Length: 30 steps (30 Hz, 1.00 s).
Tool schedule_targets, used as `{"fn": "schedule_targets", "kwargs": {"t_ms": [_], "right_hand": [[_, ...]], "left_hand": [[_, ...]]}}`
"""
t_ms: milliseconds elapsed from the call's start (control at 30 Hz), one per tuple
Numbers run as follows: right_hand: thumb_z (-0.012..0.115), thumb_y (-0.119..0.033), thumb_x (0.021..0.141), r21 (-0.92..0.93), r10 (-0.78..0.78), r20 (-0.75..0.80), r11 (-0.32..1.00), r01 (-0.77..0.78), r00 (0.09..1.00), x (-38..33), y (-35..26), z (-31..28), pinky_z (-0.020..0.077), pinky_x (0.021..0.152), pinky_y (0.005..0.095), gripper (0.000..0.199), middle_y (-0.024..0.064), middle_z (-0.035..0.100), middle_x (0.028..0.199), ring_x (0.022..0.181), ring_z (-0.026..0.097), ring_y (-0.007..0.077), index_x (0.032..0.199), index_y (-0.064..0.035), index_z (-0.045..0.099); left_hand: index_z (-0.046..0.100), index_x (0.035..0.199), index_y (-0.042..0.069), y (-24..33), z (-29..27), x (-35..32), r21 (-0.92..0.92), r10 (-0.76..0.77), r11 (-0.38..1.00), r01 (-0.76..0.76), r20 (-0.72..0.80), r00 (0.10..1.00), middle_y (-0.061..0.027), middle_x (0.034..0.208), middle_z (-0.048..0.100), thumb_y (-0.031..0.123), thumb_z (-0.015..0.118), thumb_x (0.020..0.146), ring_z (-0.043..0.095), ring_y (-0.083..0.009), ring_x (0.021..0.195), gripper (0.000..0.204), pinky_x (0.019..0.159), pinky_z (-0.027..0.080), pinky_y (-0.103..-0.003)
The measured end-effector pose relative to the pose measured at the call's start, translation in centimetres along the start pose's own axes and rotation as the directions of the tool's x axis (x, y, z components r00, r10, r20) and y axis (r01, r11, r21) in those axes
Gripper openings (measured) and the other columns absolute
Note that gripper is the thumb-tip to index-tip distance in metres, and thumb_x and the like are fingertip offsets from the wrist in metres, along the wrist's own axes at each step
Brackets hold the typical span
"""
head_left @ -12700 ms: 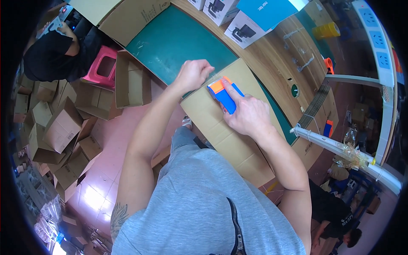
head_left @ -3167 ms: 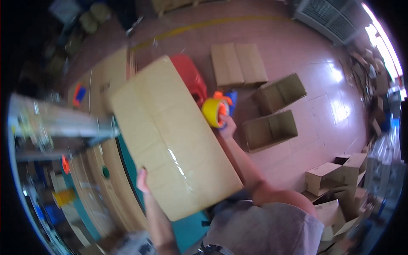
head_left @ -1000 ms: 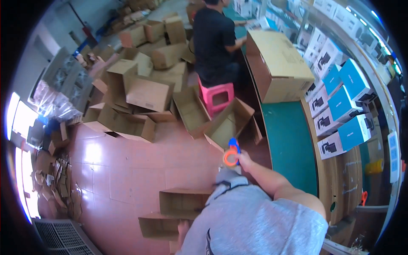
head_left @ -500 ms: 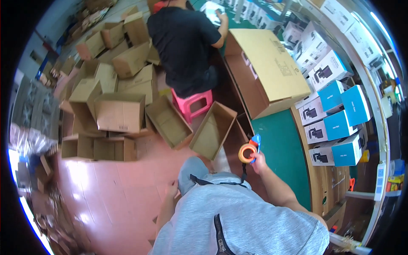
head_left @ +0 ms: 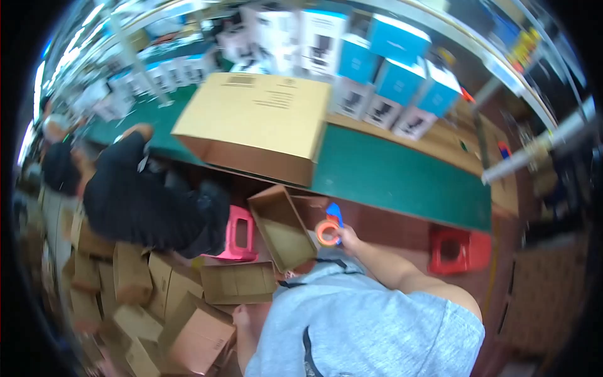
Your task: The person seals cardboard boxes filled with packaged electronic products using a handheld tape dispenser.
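My right hand (head_left: pixel 349 239) grips a tape dispenser (head_left: pixel 329 229) with an orange roll and a blue handle, held out in front of my chest. Just left of it an open, empty cardboard box (head_left: pixel 281 227) stands tilted on the floor. My left hand (head_left: pixel 241 313) hangs low at my side, right by another open cardboard box (head_left: pixel 237 282) and a closed one (head_left: pixel 196 333); whether it touches either is unclear. A large closed cardboard box (head_left: pixel 259 124) lies on the green table (head_left: pixel 402 179) ahead of me.
A person in black (head_left: pixel 147 204) sits on a pink stool (head_left: pixel 236 233) at the left, bent toward the table. Several cardboard boxes (head_left: pixel 119 276) are piled at lower left. A red stool (head_left: pixel 456 251) stands to the right. Blue and white product boxes (head_left: pixel 377 69) line the table's far side.
The view has swung round: the person in black and the big box have shifted left and up. My right hand still holds the tape dispenser in front of me.
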State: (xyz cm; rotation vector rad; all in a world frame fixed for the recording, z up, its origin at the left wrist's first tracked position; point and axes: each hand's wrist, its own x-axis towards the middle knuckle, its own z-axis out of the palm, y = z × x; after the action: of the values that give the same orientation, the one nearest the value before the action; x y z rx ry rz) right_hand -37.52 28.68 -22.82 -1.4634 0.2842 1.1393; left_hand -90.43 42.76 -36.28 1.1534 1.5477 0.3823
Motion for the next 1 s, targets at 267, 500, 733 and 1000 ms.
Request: {"fn": "schedule_targets", "kwargs": {"t_ms": [267, 500, 733, 1000], "right_hand": [[0.056, -0.003, 0.073, 0.217, -0.341, -0.313, 0.883, 0.416, 0.886, -4.1, -2.9, -5.5, 0.0494, 0.059, 0.0313, 0.024, 0.0066, 0.057, 0.075, 0.065, 0.058, 0.0171, 0.097, -0.0020, 0.059], [0.056, -0.001, 0.072, 0.383, -0.278, -0.516, 0.771, 0.509, 0.810, -3.5, -6.1, -9.7, 0.0498, 0.061, 0.0326, 0.026, 0.0098, 0.059, 0.075, 0.065, 0.059, 0.0183, 0.098, 0.0011, 0.057], [0.059, 0.001, 0.073, 0.002, -0.464, -0.516, 0.840, 0.542, 0.720, 6.6, -13.2, -17.8, 0.0507, 0.065, 0.0318, 0.044, 0.0107, 0.061, 0.083, 0.069, 0.061, 0.0173, 0.114, 0.0055, 0.046], [0.074, -0.016, 0.060, -0.586, -0.657, -0.388, 0.717, 0.378, 0.646, 10.6, -17.9, -21.7, 0.0524, 0.086, 0.0335, 0.047, 0.0170, 0.057, 0.113, 0.092, 0.063, 0.0252, 0.103, 0.0023, 0.068]], "left_hand": [[0.068, 0.102, -0.003, 14.6, 4.0, 10.9, 0.570, -0.061, 0.821, 0.040, 0.018, 0.998, -0.0194, 0.096, 0.070, 0.025, 0.062, 0.087, 0.066, -0.0295, 0.093, 0.032, 0.084, 0.050, -0.038], [0.069, 0.100, 0.003, 22.2, 20.2, 7.8, 0.413, 0.105, 0.864, -0.289, 0.413, 0.905, -0.0167, 0.098, 0.070, 0.027, 0.061, 0.087, 0.066, -0.0292, 0.095, 0.029, 0.084, 0.050, -0.036], [0.068, 0.105, 0.004, 23.5, 32.2, -1.9, 0.506, -0.009, 0.789, -0.347, 0.575, 0.818, -0.0163, 0.100, 0.070, 0.032, 0.062, 0.087, 0.067, -0.0264, 0.094, 0.034, 0.084, 0.051, -0.035], [0.068, 0.103, 0.002, 21.0, 33.4, -2.6, 0.704, -0.076, 0.613, -0.358, 0.503, 0.861, -0.0173, 0.096, 0.070, 0.029, 0.061, 0.088, 0.068, -0.0269, 0.090, 0.032, 0.080, 0.051, -0.036]]}}
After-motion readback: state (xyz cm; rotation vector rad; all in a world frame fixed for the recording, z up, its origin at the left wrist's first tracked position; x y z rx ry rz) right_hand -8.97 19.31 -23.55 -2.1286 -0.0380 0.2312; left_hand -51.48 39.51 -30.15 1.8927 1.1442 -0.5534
